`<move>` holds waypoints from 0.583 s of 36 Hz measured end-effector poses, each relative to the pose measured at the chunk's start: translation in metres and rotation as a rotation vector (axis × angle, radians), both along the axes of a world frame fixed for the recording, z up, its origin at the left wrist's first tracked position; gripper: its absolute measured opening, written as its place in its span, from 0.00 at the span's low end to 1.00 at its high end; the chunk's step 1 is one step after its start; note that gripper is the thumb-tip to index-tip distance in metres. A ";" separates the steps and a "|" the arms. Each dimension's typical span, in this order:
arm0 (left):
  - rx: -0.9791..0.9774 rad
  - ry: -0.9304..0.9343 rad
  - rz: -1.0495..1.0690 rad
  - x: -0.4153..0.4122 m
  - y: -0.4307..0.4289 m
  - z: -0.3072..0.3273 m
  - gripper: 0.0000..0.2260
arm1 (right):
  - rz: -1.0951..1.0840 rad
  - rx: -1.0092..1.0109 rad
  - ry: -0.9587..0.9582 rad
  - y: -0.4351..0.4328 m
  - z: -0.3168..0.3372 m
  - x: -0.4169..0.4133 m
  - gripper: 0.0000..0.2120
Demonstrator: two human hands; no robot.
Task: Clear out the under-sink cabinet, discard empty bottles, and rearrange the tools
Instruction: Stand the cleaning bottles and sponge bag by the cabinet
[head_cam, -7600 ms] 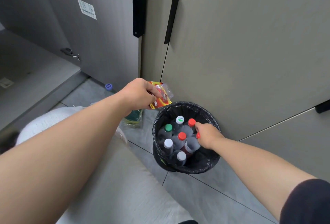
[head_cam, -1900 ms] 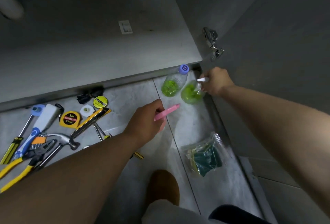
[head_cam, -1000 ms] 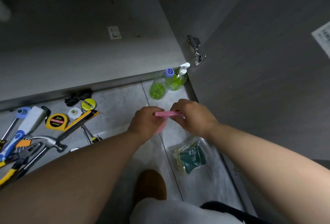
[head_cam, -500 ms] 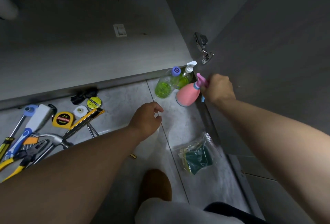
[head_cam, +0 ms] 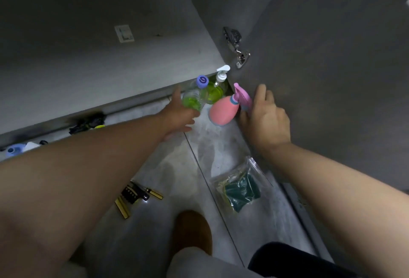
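Observation:
Three bottles stand on the floor tiles by the cabinet's right corner: a clear bottle (head_cam: 193, 100) with a purple cap and green liquid, a green pump bottle (head_cam: 216, 92) behind it, and a pink spray bottle (head_cam: 222, 111) leaning to the right. My left hand (head_cam: 177, 118) reaches the clear bottle, with its thumb up beside it and its fingers spread at the base; it is blurred. My right hand (head_cam: 269, 120) sits just right of the pink spray bottle's trigger, fingers apart, holding nothing. The cabinet shelf (head_cam: 110, 67) is bare.
The open cabinet door (head_cam: 332, 78) with its hinge (head_cam: 236, 49) stands close on the right. A clear bag with green scouring pads (head_cam: 241, 189) lies on the tiles. Hex keys and small screwdrivers (head_cam: 132, 195) lie under my left forearm. Black tape (head_cam: 86, 122) and other tools lie at the left. My slipper (head_cam: 192, 233) is below.
My right hand has set the pink spray bottle down beside the green bottles and let go of it. My left hand has moved forward to the clear purple-capped bottle.

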State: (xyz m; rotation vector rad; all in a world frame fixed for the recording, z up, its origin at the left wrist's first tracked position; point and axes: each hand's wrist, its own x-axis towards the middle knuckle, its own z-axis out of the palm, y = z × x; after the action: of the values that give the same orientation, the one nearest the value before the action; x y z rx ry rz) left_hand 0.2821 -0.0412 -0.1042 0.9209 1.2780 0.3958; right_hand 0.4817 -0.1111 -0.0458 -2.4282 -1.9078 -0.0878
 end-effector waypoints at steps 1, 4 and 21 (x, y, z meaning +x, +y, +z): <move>-0.019 -0.012 -0.009 0.004 0.004 0.000 0.45 | 0.016 0.016 0.010 -0.009 -0.001 0.000 0.17; -0.043 -0.023 -0.033 0.016 0.012 -0.002 0.43 | 0.031 0.028 0.114 -0.036 -0.007 0.003 0.13; -0.003 0.146 0.021 0.006 0.007 -0.028 0.39 | -0.817 -0.369 0.382 -0.140 -0.060 0.018 0.31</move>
State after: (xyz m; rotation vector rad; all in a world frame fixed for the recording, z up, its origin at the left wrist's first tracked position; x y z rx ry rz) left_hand 0.2882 -0.0340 -0.1318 0.9476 1.4218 0.3482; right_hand 0.4997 -0.2513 -0.1061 -3.0004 -0.7522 0.6912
